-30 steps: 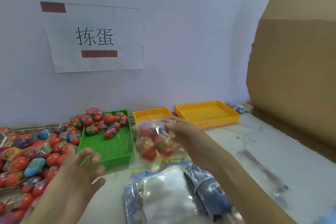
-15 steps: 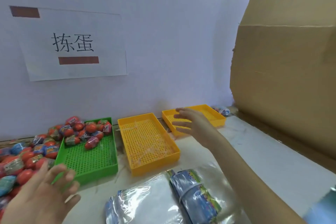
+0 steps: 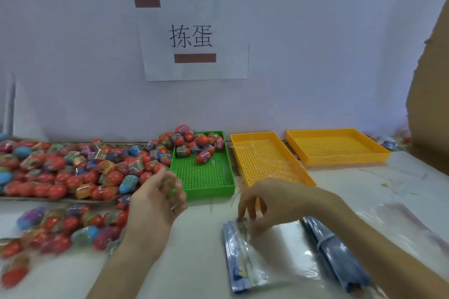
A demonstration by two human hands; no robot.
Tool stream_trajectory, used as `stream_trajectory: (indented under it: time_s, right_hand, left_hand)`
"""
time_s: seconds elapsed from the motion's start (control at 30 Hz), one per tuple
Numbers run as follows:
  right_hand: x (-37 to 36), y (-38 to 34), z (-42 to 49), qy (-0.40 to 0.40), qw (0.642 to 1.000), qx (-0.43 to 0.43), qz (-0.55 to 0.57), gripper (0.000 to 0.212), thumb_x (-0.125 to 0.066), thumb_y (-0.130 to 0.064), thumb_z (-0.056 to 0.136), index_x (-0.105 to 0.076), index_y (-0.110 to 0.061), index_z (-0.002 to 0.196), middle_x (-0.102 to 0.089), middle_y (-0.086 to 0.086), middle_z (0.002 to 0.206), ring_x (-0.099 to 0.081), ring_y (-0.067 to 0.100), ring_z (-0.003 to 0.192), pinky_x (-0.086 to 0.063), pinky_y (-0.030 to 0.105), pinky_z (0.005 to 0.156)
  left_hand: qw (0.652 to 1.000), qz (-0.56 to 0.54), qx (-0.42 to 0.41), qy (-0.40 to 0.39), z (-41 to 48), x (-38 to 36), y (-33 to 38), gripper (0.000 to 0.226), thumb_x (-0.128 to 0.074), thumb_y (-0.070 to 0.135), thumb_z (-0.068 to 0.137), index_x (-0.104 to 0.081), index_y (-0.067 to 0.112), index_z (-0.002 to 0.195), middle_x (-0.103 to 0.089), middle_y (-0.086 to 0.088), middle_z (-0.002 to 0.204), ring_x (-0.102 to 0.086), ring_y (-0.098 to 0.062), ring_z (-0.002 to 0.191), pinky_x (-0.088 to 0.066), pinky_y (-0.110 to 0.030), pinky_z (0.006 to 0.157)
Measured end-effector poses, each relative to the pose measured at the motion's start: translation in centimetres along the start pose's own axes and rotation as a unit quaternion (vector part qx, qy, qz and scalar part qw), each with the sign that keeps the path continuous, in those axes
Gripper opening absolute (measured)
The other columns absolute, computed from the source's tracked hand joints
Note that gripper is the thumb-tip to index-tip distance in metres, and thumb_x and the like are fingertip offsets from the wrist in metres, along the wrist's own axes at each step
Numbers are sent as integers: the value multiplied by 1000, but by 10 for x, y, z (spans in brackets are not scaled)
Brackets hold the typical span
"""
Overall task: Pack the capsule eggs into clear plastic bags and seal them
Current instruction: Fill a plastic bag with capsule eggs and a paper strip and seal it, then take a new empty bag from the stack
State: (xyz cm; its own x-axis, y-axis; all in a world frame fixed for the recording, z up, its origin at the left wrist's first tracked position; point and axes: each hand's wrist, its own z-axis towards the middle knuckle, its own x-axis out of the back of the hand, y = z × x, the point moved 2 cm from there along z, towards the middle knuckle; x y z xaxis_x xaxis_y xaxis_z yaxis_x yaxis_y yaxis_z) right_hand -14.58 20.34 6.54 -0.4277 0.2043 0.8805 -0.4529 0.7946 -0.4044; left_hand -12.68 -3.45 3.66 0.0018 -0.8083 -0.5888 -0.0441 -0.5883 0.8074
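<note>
Clear, flimsy bags (image 3: 245,257) lie stacked on the worktop (image 3: 401,184); my right hand (image 3: 264,199) pinches the top one's slippery corner. Left hand (image 3: 155,196) hovers loosely curled, empty, beside the light, hard eggs (image 3: 73,172).

You've got a white paper sign (image 3: 194,39) on the wall above the green tray (image 3: 206,177), reading "拣蛋".

The right hand (image 3: 257,201) pinches the top of a clear bag (image 3: 245,250) on the table (image 3: 401,184), the left hand (image 3: 155,201) hovers loosely curled beside the egg pile (image 3: 73,170).
</note>
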Motion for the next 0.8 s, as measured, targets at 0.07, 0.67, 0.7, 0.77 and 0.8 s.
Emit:
stream_trajectory:
  time_s: [0.07, 0.67, 0.7, 0.77, 0.8]
  right_hand:
    - [-12, -1, 3, 26, 999, -5, -39, 28, -78, -36, 82, -71, -33, 108, -65, -18, 92, -55, -4, 74, -44, 18, 66]
    - [12, -42, 22, 396, 912, 96, 46, 11, -80, -26, 84, -71, -27, 78, -66, -18, 77, -55, 4, 81, -44, 22, 75]
    - [10, -47, 24, 420, 897, 110, 87, 9, -80, -24, 84, -72, -26, 81, -66, -18, 78, -58, 6, 81, -44, 20, 74]
    - [2, -50, 28, 453, 870, 118, 154, 6, -78, -23, 87, -74, -25, 90, -68, -19, 81, -62, 8, 84, -46, 17, 73]
    - [-2, -50, 29, 465, 861, 114, 171, 12, -78, -24, 87, -73, -27, 97, -68, -18, 85, -62, 8, 87, -47, 19, 74]
  left_hand:
    - [1000, 12, -1, 5, -2, -2, 1, 17, -60, 37, 81, -58, 21, 75, -54, 2, 68, -50, -14, 57, -39, -29, 61]
    - [927, 355, 41, -116, -7, -13, -24, 42, -78, 44, 82, -66, 27, 119, -76, 6, 110, -74, -15, 95, -58, -33, 82]
    - [928, 358, 22, -104, -6, -14, -24, 32, -77, 36, 88, -68, 23, 115, -77, 4, 105, -74, -16, 90, -57, -33, 80]
    - [933, 354, -33, -63, -4, -12, -21, 10, -68, 15, 95, -72, 13, 103, -78, -2, 88, -73, -19, 75, -56, -32, 72]
    - [937, 344, -53, -40, -3, -9, -19, 9, -64, 9, 96, -73, 10, 99, -77, -6, 81, -72, -19, 69, -56, -29, 68]
